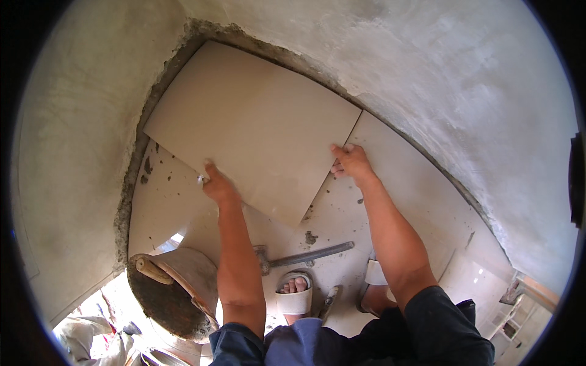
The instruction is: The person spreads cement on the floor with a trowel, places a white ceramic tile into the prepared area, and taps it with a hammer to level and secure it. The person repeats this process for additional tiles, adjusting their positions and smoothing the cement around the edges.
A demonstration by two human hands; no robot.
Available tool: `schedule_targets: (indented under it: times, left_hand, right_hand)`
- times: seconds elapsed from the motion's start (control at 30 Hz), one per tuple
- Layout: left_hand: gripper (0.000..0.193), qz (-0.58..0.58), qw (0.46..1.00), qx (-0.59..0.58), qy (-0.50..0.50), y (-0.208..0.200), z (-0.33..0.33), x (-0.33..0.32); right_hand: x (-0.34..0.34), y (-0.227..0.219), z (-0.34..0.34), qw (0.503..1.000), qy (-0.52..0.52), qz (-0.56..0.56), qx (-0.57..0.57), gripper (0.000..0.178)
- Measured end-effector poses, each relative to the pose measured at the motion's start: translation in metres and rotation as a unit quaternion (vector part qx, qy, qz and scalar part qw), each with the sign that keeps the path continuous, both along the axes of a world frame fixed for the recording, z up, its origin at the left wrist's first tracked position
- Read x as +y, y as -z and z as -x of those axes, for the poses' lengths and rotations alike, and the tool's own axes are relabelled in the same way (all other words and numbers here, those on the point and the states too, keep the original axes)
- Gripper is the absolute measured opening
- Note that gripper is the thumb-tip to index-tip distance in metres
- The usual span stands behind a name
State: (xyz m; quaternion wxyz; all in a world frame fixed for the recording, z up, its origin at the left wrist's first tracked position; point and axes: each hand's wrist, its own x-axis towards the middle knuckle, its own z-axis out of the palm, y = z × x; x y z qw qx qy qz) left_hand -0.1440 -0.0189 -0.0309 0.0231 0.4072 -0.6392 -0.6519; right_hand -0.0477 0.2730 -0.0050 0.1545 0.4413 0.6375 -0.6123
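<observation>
A large beige square floor tile lies in the corner where two grey plastered walls meet. My left hand grips its near left edge. My right hand holds its right edge, fingers curled over the rim next to a neighbouring laid tile. Both forearms reach up from the lower edge. The tile's near corner points toward my feet and overlaps the laid tiles below it.
A hammer lies on the tiled floor in front of my sandalled foot. A round mortar pan with a trowel sits at lower left. Mortar blobs dot the tiles. Rough mortar edges the left wall.
</observation>
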Motion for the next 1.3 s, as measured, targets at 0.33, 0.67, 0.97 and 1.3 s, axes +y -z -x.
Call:
schedule_targets:
  times: [0.33, 0.67, 0.97, 1.3]
  left_hand:
    - [0.052, 0.005, 1.000, 0.020, 0.015, -0.004, -0.022, -0.030]
    - [0.069, 0.088, 0.994, -0.065, 0.009, 0.016, -0.014, -0.040]
    - [0.063, 0.065, 0.997, -0.025, 0.015, 0.021, -0.013, -0.043]
    - [0.058, 0.025, 1.000, -0.008, 0.006, 0.015, -0.014, -0.042]
  right_hand:
    - [-0.025, 0.006, -0.024, 0.999, 0.006, 0.043, -0.011, 0.034]
    - [-0.096, -0.023, -0.163, 0.761, -0.528, -0.293, 0.236, 0.041]
    - [-0.122, -0.026, -0.207, 0.723, -0.647, -0.201, 0.140, 0.025]
    - [0.035, -0.083, -0.156, 0.778, -0.449, -0.400, 0.181, 0.037]
